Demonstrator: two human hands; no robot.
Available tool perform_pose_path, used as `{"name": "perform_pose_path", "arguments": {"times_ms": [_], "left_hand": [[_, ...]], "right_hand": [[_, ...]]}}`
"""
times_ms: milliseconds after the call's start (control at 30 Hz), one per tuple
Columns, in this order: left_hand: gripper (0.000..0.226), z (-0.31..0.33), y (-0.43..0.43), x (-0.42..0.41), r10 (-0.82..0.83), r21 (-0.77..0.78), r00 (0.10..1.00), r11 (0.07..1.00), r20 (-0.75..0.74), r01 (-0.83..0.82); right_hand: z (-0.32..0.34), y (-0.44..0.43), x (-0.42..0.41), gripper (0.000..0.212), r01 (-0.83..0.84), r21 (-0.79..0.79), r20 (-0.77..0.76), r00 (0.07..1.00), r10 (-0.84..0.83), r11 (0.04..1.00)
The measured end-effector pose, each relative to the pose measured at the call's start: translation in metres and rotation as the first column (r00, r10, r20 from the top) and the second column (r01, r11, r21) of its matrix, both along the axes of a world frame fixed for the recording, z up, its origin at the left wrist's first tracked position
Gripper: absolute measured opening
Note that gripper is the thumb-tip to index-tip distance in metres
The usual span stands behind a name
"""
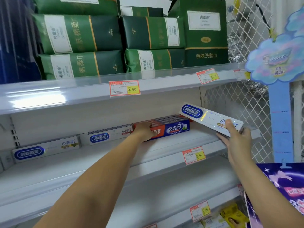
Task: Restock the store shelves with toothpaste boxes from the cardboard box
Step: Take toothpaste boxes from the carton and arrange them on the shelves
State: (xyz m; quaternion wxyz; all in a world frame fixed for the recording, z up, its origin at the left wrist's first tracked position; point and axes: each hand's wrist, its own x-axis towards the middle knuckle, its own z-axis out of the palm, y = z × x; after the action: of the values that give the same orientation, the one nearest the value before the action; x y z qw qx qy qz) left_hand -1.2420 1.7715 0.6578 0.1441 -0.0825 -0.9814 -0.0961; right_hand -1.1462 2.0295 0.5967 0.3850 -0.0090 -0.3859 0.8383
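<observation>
My left hand (144, 131) reaches onto the middle shelf (164, 145) and rests on the left end of a stack of red-and-blue toothpaste boxes (176, 127); whether its fingers curl round a box is hidden. My right hand (236, 137) grips a white toothpaste box with a blue oval logo (209, 118), held tilted in the air above the shelf's right end. Two more white toothpaste boxes (108, 135) (46, 148) lie in a row on the same shelf to the left. The cardboard box is out of view.
Green tissue packs (79, 33) fill the upper shelf. Price tags (124, 88) (194, 155) hang on the shelf edges. A wire mesh panel (238, 104) closes the right side, with a blue cloud-shaped sign (273, 60) and a purple display (283, 186) in front.
</observation>
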Motion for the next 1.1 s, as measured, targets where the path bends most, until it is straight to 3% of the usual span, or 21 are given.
{"name": "perform_pose_path", "arguments": {"times_ms": [200,467,567,700,833,933,1033,1100], "left_hand": [[0.042,0.011,-0.015,0.022,-0.019,0.032,0.999,0.999,0.033,0.018],[0.026,0.014,-0.101,0.098,-0.114,0.056,0.993,0.992,-0.008,0.114],[0.023,0.01,-0.164,0.12,0.008,-0.027,1.0,1.0,0.012,-0.007],[0.034,0.006,-0.25,0.152,0.215,-0.233,0.961,0.957,0.172,-0.172],[0.046,-0.002,-0.313,0.18,0.293,-0.157,0.917,0.953,0.269,-0.259],[0.06,-0.003,-0.345,0.188,0.315,-0.245,0.889,0.939,0.332,-0.241],[0.073,-0.006,-0.358,0.191,0.307,-0.183,0.864,0.95,0.399,-0.253],[0.074,-0.007,-0.359,0.19,0.285,-0.171,0.866,0.957,0.411,-0.233]], "right_hand": [[0.007,-0.014,0.018,0.028,-0.06,0.036,0.037,0.998,0.059,0.998],[0.043,-0.081,0.047,0.039,-0.266,0.277,0.084,0.964,0.253,0.923],[0.062,-0.122,0.045,0.038,-0.409,0.383,0.162,0.912,0.376,0.828],[0.08,-0.195,0.036,0.034,-0.592,0.448,0.3,0.805,0.511,0.67],[0.08,-0.279,0.021,0.036,-0.719,0.393,0.368,0.695,0.618,0.574],[0.073,-0.331,0.008,0.04,-0.77,0.383,0.416,0.637,0.649,0.511],[0.07,-0.368,-0.007,0.041,-0.759,0.483,0.476,0.646,0.597,0.436],[0.071,-0.384,-0.017,0.049,-0.652,0.706,0.556,0.751,0.356,0.275]]}}
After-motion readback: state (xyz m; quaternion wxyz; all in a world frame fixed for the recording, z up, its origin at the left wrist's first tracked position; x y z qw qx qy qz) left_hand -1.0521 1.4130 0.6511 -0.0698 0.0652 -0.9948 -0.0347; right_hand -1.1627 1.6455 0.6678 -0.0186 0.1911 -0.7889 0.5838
